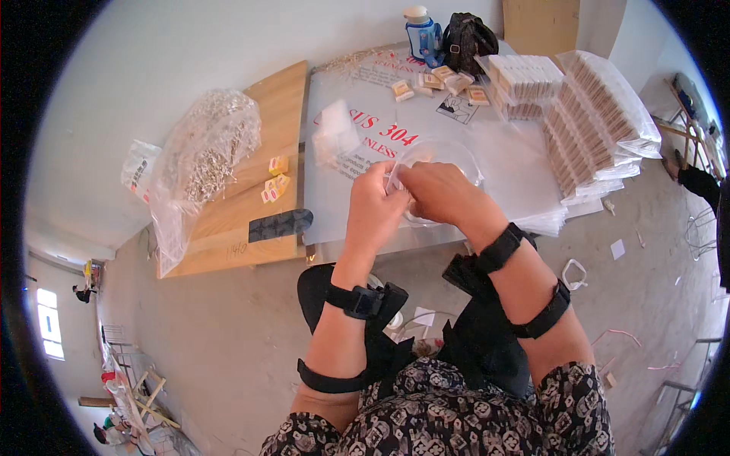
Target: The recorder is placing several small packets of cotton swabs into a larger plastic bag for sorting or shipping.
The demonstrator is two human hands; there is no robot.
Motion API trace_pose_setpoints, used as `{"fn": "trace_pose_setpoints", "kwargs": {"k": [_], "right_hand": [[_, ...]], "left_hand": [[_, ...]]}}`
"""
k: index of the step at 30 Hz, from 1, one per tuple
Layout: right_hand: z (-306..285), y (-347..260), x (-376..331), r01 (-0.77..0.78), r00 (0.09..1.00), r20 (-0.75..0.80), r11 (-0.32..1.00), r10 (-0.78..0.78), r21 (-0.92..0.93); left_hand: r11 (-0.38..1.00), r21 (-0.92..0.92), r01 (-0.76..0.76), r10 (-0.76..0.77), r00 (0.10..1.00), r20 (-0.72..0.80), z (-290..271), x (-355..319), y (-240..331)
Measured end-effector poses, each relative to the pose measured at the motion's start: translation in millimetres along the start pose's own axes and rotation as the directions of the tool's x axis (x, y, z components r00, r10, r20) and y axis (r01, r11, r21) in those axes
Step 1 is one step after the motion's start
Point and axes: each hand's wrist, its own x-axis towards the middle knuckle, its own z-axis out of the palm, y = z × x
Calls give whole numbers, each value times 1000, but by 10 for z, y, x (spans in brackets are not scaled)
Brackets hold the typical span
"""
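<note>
Over the near part of the table, my left hand [374,209] pinches a small translucent plastic bag [393,181] at its upper edge. My right hand [445,194] is closed against the bag's right side, fingers curled down. What its fingertips hold is hidden. Just behind and under my right hand sits a round clear plastic tub [465,156], its contents mostly covered. Left of the tub lies a loose pile of small clear bags [336,131].
Tall stacks of bagged thin-stick bundles [593,125] stand on the right. Small yellow-white boxes [403,90], a blue bottle [420,38] and a dark backpack [469,44] sit at the back. On the wooden board [281,129] rest a big bag of loose sticks [209,156] and a dark strip [280,226].
</note>
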Motion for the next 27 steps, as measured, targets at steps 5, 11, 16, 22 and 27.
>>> {"fn": "trace_pose_setpoints", "kwargs": {"k": [5,11,16,22,27], "right_hand": [[58,96,128,-4,989,150,999,12,-47],[-612,28,-366,51,984,-176,931,14,361],[-529,282,-795,18,897,-402,895,183,447],[114,317,-600,-115,847,-385,834,366,540],[241,366,-443,64,752,-387,524,534,849]], "left_hand": [[977,-212,-2,-11,998,-61,54,48,-15],[984,-164,76,-78,997,-6,-228,-32,-141],[941,126,-313,315,949,5,-254,-106,-116],[790,453,-414,376,910,174,19,244,-273],[812,324,-485,468,873,135,85,242,-309]]}}
